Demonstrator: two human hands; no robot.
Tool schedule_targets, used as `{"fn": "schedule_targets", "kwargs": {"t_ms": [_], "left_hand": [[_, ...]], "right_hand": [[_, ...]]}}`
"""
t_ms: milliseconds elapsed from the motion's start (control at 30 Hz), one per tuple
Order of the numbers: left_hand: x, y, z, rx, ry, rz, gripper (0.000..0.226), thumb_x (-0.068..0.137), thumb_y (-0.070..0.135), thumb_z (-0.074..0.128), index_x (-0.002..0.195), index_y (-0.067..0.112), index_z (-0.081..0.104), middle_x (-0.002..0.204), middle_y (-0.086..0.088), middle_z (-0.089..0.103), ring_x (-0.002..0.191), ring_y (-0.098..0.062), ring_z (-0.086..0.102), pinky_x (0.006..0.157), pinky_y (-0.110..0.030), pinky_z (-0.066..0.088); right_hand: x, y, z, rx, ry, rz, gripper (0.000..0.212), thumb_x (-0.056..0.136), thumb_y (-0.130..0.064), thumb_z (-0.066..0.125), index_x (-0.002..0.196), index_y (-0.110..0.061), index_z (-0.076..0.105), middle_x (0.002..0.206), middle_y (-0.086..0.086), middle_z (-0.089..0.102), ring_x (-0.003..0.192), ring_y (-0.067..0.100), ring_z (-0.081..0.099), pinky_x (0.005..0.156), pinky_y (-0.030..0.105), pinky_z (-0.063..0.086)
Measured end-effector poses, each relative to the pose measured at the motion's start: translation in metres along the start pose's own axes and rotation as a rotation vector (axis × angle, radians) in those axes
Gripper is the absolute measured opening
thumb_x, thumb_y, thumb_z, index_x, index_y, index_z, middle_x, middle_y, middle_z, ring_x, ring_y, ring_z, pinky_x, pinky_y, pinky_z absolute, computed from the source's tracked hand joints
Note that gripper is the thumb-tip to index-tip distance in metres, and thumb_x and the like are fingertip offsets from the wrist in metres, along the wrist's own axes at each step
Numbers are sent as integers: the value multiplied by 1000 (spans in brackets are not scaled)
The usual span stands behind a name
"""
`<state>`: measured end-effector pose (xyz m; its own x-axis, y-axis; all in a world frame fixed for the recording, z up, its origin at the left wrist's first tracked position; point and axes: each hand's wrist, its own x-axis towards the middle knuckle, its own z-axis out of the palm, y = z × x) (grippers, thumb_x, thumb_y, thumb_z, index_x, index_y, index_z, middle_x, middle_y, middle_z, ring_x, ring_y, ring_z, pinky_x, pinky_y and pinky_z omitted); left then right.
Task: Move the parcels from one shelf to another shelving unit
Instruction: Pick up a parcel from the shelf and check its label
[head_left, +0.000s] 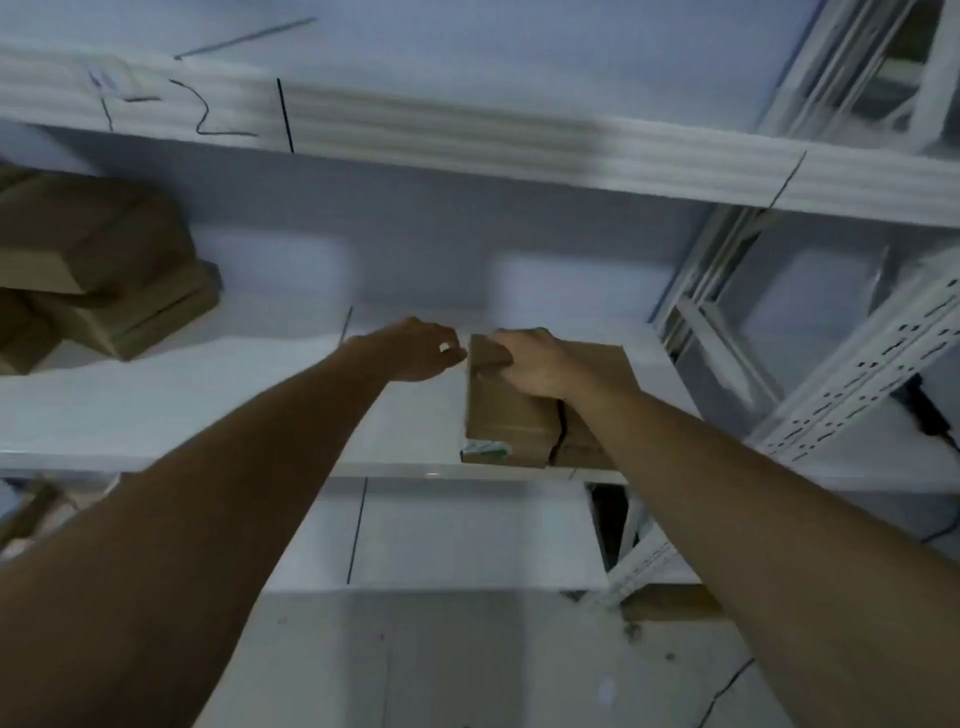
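Note:
Two brown cardboard parcels (506, 415) lie side by side at the right end of the white middle shelf (208, 410). The left one has a green and white label on its front edge. My right hand (530, 364) grips the far top corner of that left parcel, and my right arm crosses over the second parcel (582, 444). My left hand (423, 351) hovers just left of the same corner with fingers loosely curled, holding nothing. A stack of several brown parcels (104, 270) sits at the left end of the same shelf.
The white upper shelf (467, 140) overhangs close above. A perforated white metal upright (862, 379) and cross braces stand at the right, with a black cable (930, 415) behind. A lower shelf (467, 535) and grey floor lie below.

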<state>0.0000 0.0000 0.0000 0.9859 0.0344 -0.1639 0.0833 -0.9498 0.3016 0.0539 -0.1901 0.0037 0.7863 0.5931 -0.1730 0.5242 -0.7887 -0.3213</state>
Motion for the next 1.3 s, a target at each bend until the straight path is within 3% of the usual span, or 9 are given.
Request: {"fn": "schedule_targets", "kwargs": {"t_ms": [133, 333, 567, 800, 1000, 1100, 1167, 1233, 1300], "left_hand": [[18, -31, 20, 2, -51, 8, 51, 107, 55, 40, 144, 28, 62, 145, -11, 69, 129, -35, 64, 111, -51, 51], [45, -62, 46, -56, -72, 53, 52, 108, 54, 38, 140, 23, 64, 142, -12, 70, 126, -36, 65, 107, -51, 53], [54, -78, 67, -199, -5, 74, 47, 111, 40, 37, 137, 15, 67, 145, -12, 70, 129, -37, 63, 106, -47, 52], [37, -87, 80, -346, 15, -9, 42, 112, 34, 43, 140, 15, 67, 145, -12, 70, 129, -34, 65, 97, -34, 48], [11, -78, 57, -707, 96, -276, 53, 109, 50, 44, 153, 21, 54, 153, -17, 61, 132, -39, 62, 102, -45, 55], [-10, -71, 60, -1165, -49, -402, 78, 97, 70, 52, 164, 36, 29, 163, -15, 46, 134, -41, 59, 99, -51, 57], [-21, -71, 68, -1427, -225, -398, 93, 83, 82, 59, 162, 40, 31, 162, -14, 49, 135, -44, 60, 106, -61, 54], [-28, -69, 72, -1698, -314, -318, 87, 83, 80, 62, 157, 36, 47, 154, -15, 61, 135, -42, 62, 109, -66, 51], [-30, -63, 68, -1814, -218, -281, 73, 89, 69, 65, 153, 34, 55, 148, -12, 69, 133, -37, 64, 104, -59, 55]], "right_hand": [[20, 6, 28, -48, -70, 94, 74, 97, -59, 70, 158, -17, 57, 169, 11, 54, 155, 37, 51, 124, 53, 45], [50, 13, 55, -117, -91, 151, 87, 90, -74, 66, 162, -27, 51, 181, 4, 36, 165, 41, 35, 131, 58, 35], [60, 8, 71, -178, -141, 218, 107, 89, -76, 66, 175, -42, 13, 189, -9, 4, 171, 45, 7, 130, 70, 27], [58, 17, 65, -101, -126, 208, 106, 88, -61, 74, 171, -59, 8, 184, -22, -21, 172, 39, -12, 128, 81, 16], [41, 9, 42, 622, 53, 222, 92, 92, -43, 71, 169, -60, 24, 187, -21, -9, 173, 33, 2, 130, 61, 27], [28, 4, 45, 1544, 71, 279, 93, 84, -32, 80, 169, -42, 43, 173, 6, 50, 143, 30, 65, 111, 46, 57], [15, 3, 51, 1937, -15, 289, 104, 66, -37, 90, 164, -32, 54, 147, 10, 75, 109, 28, 80, 94, 40, 65], [7, 2, 58, 1984, 0, 291, 75, 80, -37, 81, 154, -36, 66, 148, 11, 75, 111, 30, 78, 90, 41, 67], [6, 2, 63, 1962, 58, 328, 47, 103, -24, 62, 144, -44, 73, 147, 8, 77, 122, 33, 77, 85, 44, 69]]}}
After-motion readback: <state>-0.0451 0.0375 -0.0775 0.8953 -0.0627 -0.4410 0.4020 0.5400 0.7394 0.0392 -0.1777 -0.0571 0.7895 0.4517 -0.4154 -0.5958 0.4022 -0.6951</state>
